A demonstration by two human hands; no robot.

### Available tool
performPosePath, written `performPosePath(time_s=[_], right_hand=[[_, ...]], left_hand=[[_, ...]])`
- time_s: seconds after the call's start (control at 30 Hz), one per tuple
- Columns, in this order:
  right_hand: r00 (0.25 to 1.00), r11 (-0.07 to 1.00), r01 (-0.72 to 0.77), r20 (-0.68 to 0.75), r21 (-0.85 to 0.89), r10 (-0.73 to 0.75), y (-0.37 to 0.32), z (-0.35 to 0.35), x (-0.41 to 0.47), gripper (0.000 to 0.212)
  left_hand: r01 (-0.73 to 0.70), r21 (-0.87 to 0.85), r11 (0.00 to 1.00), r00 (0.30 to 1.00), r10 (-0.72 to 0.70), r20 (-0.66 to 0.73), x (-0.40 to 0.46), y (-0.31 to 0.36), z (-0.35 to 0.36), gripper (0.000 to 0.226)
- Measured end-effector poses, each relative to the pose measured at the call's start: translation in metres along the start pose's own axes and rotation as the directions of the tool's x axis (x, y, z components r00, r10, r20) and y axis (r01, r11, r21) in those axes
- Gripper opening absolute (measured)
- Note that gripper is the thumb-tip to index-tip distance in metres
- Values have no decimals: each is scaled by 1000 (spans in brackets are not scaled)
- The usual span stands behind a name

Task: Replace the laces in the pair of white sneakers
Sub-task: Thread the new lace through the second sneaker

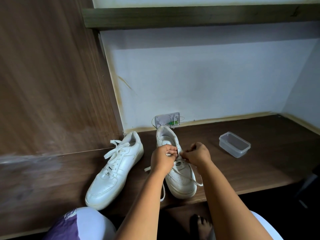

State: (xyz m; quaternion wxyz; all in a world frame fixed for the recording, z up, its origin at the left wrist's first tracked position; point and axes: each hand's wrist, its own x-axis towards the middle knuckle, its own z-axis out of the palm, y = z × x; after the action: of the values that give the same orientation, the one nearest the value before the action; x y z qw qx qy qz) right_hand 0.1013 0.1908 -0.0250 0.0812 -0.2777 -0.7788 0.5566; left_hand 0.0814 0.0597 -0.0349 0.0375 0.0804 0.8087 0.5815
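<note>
Right sneaker [176, 163] stands mid-surface near the front edge, toe toward the person. Left hand [163, 157] and right hand [196, 154] both pinch its lace [194, 181] at the upper eyelets, fingers curled tight. Loose lace ends trail over the front edge. Left sneaker [115, 172], fully laced, lies toward the left side wall. Risk, as I judge it: a hard tug could drag the shoe off the front edge, or pull the lace through an eyelet.

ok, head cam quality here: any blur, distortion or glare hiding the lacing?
Head view: wide-angle bend bows the dark green shelf beam; the brown wood side panel smears at the left edge; light is dim and even, no glare; both hands and the white leather sneaker under them are sharp.
</note>
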Motion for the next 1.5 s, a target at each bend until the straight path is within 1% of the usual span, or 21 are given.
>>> performPosePath(time_s=[0.13, 0.27, 0.33, 0.43, 0.53, 0.6, 0.67, 0.73, 0.8, 0.9, 0.97, 1.0, 1.03, 1.07, 1.1, 1.13, 1.17, 1.2, 1.27, 1.4, 1.5], right_hand=[[994, 992, 105, 21, -76, -104, 3, -4, 3, 25], [967, 962, 247, 92, -115, -238, -2, 0, 1, 23], [948, 930, 319, 84, -181, -308, -4, 2, 0, 21], [906, 859, 422, 97, -292, -412, -6, 0, 2, 13], [867, 790, 491, 121, -367, -483, -8, -3, 3, 29], [868, 788, 490, 130, -372, -479, -8, -5, 3, 30], [878, 798, 475, 148, -370, -454, -7, -7, 3, 27], [886, 807, 463, 156, -368, -437, -6, -6, 4, 24], [885, 808, 464, 161, -362, -436, -6, -6, 4, 24], [890, 814, 456, 167, -360, -425, -8, -8, 5, 31], [895, 817, 446, 165, -366, -414, -8, -8, 4, 34], [898, 818, 440, 164, -370, -409, -8, -8, 5, 35], [899, 819, 437, 166, -373, -405, -8, -8, 5, 36], [901, 820, 434, 166, -374, -401, -8, -8, 6, 37], [903, 821, 430, 166, -374, -397, -7, -8, 6, 38], [904, 825, 427, 166, -369, -394, -7, -9, 7, 37], [905, 827, 426, 168, -367, -391, -6, -10, 9, 36], [906, 830, 424, 170, -363, -388, -5, -11, 9, 34], [905, 832, 426, 177, -356, -388, -4, -11, 11, 32], [906, 840, 422, 172, -340, -386, -5, -11, 12, 31], [897, 803, 442, 198, -400, -395, -4, -12, 15, 28]], left_hand=[[-41, 63, 997, 999, 41, 4, 0, -1, -1, 17], [-157, 436, 886, 984, 180, -11, 0, 2, -1, 13], [-179, 502, 846, 977, 211, -8, 1, 4, -2, 18], [-215, 453, 865, 969, 249, -15, 2, 8, -9, 22], [-219, 410, 886, 965, 259, -45, 5, 18, -24, 20], [-221, 323, 920, 942, 287, -173, 6, 34, -47, 23], [-318, 46, 947, 854, 307, -420, 4, 58, -86, 29], [-524, -239, 818, 714, 269, -647, -1, 80, -132, 27], [-630, -410, 660, 671, 197, -715, -5, 91, -164, 25], [-492, -769, 407, 865, 130, -484, -7, 94, -155, 22], [-183, -974, 135, 983, 31, -180, -10, 97, -126, 23], [-24, -998, 55, 1000, -11, -25, -11, 98, -109, 26], [97, -990, 99, 995, -48, 93, -12, 98, -91, 29], [151, -938, 312, 987, -93, 128, -11, 96, -74, 31], [119, -754, 645, 992, -106, 66, -9, 91, -59, 30], [18, -374, 927, 1000, -20, -2, -6, 81, -45, 25], [-96, 74, 993, 995, 96, -1, -4, 68, -34, 19], [-174, 416, 893, 983, 180, 27, -2, 58, -27, 14], [-251, 675, 694, 967, 214, 139, -2, 43, -21, 12], [-284, 732, 620, 959, 201, 202, 1, 28, -13, 11], [-210, 530, 821, 977, 159, 141, 3, 27, -18, 16]])
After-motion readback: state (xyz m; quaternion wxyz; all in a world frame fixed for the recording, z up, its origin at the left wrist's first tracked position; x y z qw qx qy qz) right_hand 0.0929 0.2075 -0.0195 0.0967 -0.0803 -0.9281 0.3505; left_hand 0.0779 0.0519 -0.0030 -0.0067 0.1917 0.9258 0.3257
